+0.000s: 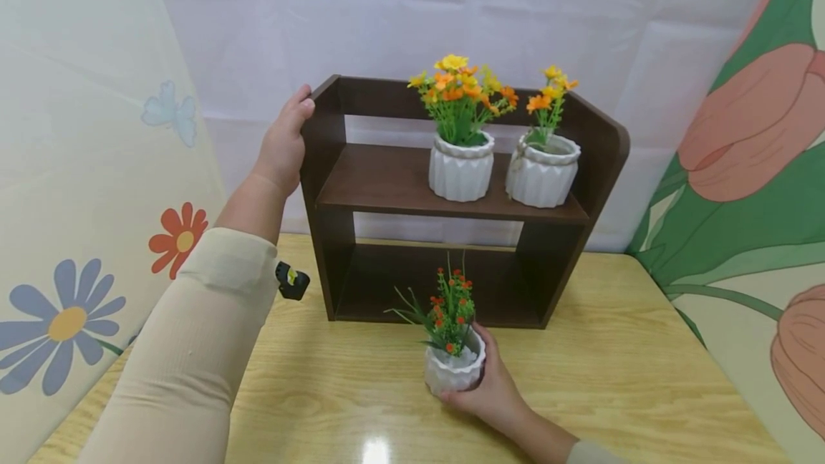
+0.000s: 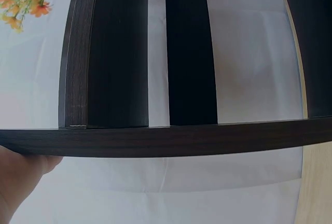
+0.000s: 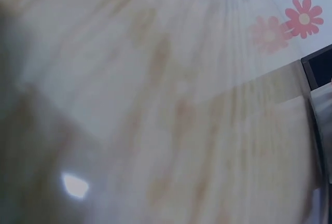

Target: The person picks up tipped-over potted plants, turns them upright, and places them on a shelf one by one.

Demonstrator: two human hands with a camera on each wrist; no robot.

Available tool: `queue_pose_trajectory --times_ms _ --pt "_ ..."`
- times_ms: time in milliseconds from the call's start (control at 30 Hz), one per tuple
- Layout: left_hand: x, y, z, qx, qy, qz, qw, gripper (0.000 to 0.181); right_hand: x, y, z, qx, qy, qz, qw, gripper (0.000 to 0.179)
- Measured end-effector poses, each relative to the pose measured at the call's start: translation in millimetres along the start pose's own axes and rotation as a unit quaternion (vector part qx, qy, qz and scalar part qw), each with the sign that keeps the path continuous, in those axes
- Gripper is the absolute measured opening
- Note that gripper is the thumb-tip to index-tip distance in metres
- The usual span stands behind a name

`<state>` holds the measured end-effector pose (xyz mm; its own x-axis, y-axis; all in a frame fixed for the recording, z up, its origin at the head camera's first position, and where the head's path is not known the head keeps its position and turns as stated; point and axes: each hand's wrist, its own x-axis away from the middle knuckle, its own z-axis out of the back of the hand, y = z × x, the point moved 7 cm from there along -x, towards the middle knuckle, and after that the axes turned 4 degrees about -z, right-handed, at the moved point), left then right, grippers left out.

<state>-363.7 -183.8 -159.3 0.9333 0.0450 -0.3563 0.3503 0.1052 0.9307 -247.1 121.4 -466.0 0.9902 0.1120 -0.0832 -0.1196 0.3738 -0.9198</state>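
Note:
A dark brown two-tier shelf (image 1: 387, 177) stands on the wooden table. My left hand (image 1: 283, 136) rests against the outer face of its left side panel, near the sloping upper edge. The same hand (image 2: 21, 175) shows in the left wrist view beside the panel (image 2: 155, 141). In front of the shelf, my right hand (image 1: 493, 385) grips a white fluted flowerpot (image 1: 451, 376) by its right side, thumb toward the front. Small red flowers (image 1: 451, 306) and thin green blades rise from this pot, overlapping the lower tier in the head view.
Two white pots with yellow and orange flowers, a fuller one (image 1: 460, 170) and a sparser one (image 1: 543, 174), stand on the upper tier's right half. The pale wood table (image 1: 612, 371) shines with reflected light. Flower-printed panels (image 1: 741, 163) flank a white cloth backdrop (image 1: 258, 20).

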Motion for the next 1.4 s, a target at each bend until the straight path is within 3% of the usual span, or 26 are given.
queue_pose_trajectory --times_ms 233,700,1067,1267,1400 --pt "-0.2 1.0 -0.5 -0.004 0.001 0.001 1.0 0.054 -0.2 -15 -1 0.001 0.015 0.012 0.9998 0.118" --pt "-2.9 0.3 -0.9 0.008 0.003 0.0 1.0 0.054 3.6 -79 -5 -0.018 0.049 0.017 0.9985 0.12" --pt "-1.1 2.1 -0.9 0.004 0.002 0.0 1.0 0.055 1.4 -133 -4 -0.024 0.073 0.062 0.9951 0.115" --pt "-0.5 1.9 -1.8 0.021 -0.006 -0.008 0.9997 0.055 0.0 -169 0 -0.002 0.099 0.101 0.99 0.114" --pt "-1.3 1.2 0.8 -0.002 -0.002 -0.011 0.9999 0.055 -4.8 -189 1 0.002 0.104 0.11 0.9884 0.113"
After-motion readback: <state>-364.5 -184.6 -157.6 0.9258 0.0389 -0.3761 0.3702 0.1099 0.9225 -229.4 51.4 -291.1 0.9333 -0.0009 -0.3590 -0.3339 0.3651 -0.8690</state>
